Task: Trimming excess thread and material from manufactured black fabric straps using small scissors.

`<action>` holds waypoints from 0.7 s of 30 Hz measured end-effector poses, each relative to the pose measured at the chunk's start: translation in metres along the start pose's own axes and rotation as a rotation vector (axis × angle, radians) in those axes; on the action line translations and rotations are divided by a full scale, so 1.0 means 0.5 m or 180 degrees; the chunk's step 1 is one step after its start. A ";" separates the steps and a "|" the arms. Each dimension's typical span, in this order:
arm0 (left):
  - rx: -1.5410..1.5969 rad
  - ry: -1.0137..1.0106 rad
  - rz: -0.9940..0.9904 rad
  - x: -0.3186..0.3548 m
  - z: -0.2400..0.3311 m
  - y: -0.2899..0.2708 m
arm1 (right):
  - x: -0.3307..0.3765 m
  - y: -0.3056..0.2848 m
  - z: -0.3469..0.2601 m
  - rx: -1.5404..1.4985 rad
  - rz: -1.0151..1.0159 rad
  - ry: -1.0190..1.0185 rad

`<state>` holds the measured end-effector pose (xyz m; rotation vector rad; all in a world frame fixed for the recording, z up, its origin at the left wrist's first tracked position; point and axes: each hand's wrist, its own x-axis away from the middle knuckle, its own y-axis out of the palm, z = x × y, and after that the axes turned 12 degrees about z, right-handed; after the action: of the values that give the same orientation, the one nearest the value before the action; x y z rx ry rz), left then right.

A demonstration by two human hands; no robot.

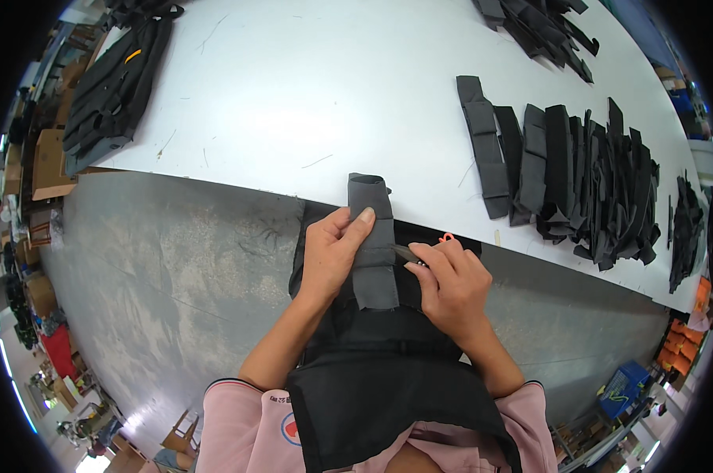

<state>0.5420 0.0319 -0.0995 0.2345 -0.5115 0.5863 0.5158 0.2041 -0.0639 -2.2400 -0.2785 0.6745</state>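
Note:
A dark grey fabric strip [375, 276], folded at its top and stitched across, hangs upright over the near edge of the white table [293, 94]. My left hand [330, 251] pinches its upper half, thumb on the front. My right hand [459, 285] is closed round small thread snips [404, 253], their metal blades pointing left at the strip's right edge. A red-orange loop shows above that hand's fingers. Most of the snips is hidden in the hand. Black cloth lies behind and below the strip, over my lap.
To the right on the table lies a row of similar dark strips [557, 165], with a dark bundle [685, 236] beyond. Another pile [542, 31] sits at the far right. A black bag [112, 94] rests at the table's left end. Loose threads dot the tabletop.

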 end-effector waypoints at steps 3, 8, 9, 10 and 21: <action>-0.0078 0.0067 0.0009 -0.003 -0.005 -0.001 | 0.015 0.014 0.017 -0.0550 0.0551 0.0207; -0.0019 -0.0002 -0.0027 -0.006 -0.002 0.000 | 0.003 0.009 0.016 -0.0450 0.0220 0.0090; -0.0016 -0.0001 -0.0013 -0.006 -0.002 -0.001 | 0.003 0.008 0.016 -0.0404 0.0193 0.0026; -0.0023 -0.0007 -0.0028 -0.007 -0.003 -0.001 | -0.002 0.007 0.013 -0.0414 0.0186 0.0018; -0.0136 -0.0009 -0.0093 -0.006 -0.004 0.000 | -0.025 0.016 0.007 -0.0419 -0.0139 -0.0523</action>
<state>0.5406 0.0311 -0.1027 0.2020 -0.5221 0.5462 0.5031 0.1959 -0.0670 -2.2983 -0.4640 0.8399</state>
